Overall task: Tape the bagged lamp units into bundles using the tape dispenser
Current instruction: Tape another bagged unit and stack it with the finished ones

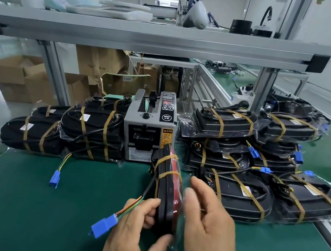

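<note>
**Q:** How is this step done well?
**A:** My left hand (139,229) has its fingers clamped on the near end of the black, plastic-bagged lamp bundle (168,191). My right hand (209,225), fingers apart and empty, is just beside it. I judge that both tan tape bands (168,158) need pressing flat, with the units flush.

**Q:** How does the bundle look?
**A:** It stands on edge on the green desk (18,199), just before the grey box-shaped tape dispenser (148,131). Its red face is turned rightward, and its wire ends in a blue plastic plug (104,227).

Bare left hand (135,229) and bare right hand (211,226)
</note>
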`<control>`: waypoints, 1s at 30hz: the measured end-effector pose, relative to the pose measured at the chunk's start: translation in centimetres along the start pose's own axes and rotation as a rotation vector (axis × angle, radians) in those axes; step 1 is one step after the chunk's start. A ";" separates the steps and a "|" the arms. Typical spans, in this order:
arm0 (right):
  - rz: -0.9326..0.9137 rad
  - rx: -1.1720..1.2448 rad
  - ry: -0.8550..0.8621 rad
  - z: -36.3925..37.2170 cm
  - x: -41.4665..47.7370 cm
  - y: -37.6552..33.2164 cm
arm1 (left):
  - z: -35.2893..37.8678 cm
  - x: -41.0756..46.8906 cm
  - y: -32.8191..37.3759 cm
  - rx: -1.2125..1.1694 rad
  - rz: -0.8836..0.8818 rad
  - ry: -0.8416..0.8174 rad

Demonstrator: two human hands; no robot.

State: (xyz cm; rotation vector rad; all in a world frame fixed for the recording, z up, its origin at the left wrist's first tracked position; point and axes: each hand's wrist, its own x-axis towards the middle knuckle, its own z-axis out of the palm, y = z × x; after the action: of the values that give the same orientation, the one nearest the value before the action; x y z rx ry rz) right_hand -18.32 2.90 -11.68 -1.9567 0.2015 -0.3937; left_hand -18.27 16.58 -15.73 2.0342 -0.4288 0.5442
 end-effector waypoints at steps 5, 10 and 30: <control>-0.098 -0.192 -0.021 0.4 -0.2 -0.3 | -1.0 0.0 2.1 0.068 -0.091 -0.231; -0.149 -0.150 0.031 0.7 0.2 0.6 | -7.6 2.0 6.1 0.038 -0.280 -0.468; -0.234 -0.267 -0.028 0.8 0.4 1.0 | 0.6 18.6 -5.6 -0.773 -1.142 0.299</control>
State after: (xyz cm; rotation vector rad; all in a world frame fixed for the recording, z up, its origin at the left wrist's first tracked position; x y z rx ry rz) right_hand -17.60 3.02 -12.85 -2.2571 0.0062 -0.5124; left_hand 0.25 17.27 -9.99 1.1284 0.6211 -0.0603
